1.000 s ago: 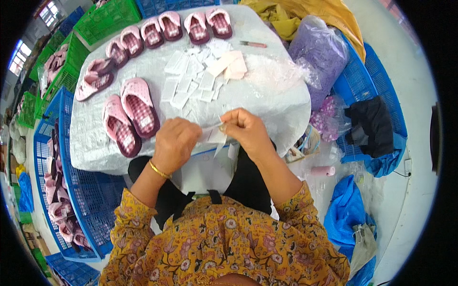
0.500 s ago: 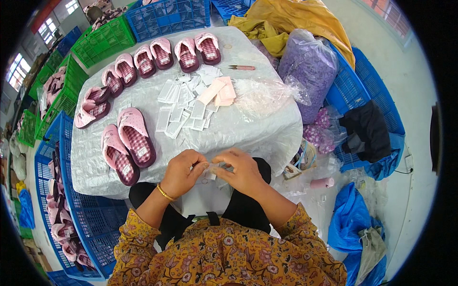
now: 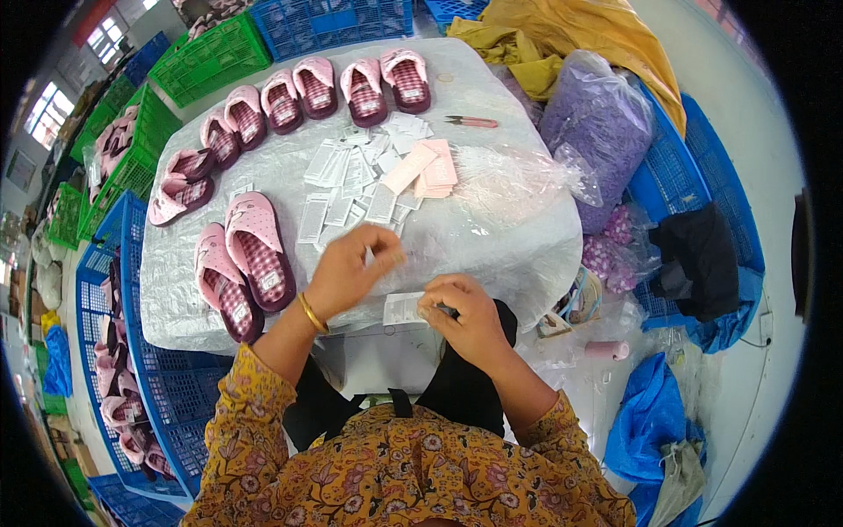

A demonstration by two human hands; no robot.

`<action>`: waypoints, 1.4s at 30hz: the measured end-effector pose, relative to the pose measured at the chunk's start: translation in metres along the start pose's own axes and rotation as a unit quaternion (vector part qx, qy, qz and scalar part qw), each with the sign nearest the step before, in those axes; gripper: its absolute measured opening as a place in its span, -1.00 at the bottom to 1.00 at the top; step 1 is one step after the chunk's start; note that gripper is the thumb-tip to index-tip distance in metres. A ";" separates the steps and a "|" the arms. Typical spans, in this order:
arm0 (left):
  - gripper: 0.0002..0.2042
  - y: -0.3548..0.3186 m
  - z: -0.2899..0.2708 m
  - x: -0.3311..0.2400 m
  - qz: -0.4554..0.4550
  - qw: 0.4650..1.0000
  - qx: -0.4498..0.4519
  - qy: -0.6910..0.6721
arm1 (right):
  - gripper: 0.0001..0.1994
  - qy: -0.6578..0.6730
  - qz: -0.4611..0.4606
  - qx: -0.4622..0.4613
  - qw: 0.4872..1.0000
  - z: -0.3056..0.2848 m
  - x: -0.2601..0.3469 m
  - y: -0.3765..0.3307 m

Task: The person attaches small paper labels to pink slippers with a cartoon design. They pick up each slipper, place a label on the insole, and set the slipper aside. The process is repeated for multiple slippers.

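Note:
A white paper tag [image 3: 402, 307] sticks out to the left from my right hand [image 3: 458, 318], which pinches its right end at the table's near edge. My left hand [image 3: 358, 268] hangs over the table, apart from the tag; its curled fingers are smeared by motion, so whether they hold anything is unclear. Beyond it lie loose white tags [image 3: 337, 171] and a stack of pale pink cards [image 3: 435, 169]. To its left rests a pair of pink slippers with checked insoles, the left slipper [image 3: 215, 259] and the right slipper [image 3: 255, 239].
More pink slippers [image 3: 281, 101] line the table's [image 3: 518, 241] far and left edges. Small snips [image 3: 471, 121] lie near a clear bag of thin clear fasteners [image 3: 500, 176]. Blue crates [image 3: 167, 386] stand at left; a purple-filled bag [image 3: 597, 123] stands at right.
My hands, together before, have come apart. The left has risen forward over the table; the right has moved slightly right, with the white tag now plainly showing. The view has shifted slightly.

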State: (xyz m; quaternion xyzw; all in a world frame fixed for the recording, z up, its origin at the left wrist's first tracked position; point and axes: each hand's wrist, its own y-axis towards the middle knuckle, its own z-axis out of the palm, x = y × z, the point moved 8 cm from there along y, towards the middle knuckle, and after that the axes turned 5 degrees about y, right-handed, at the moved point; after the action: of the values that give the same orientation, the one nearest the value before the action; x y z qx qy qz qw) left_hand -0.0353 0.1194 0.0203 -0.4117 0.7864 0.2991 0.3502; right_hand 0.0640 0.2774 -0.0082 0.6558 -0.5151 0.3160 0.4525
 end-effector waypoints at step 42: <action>-0.90 0.026 0.006 0.037 -0.145 0.903 0.132 -0.383 | -0.90 0.087 0.041 -0.098 0.991 -0.022 -0.002 0.021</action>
State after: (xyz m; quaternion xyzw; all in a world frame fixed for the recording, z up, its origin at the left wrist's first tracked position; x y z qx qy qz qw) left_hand -0.0710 0.1205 -0.0085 -0.3250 0.5555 0.2732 0.7149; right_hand 0.0447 0.2971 0.0037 0.5567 -0.5289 0.3378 0.5443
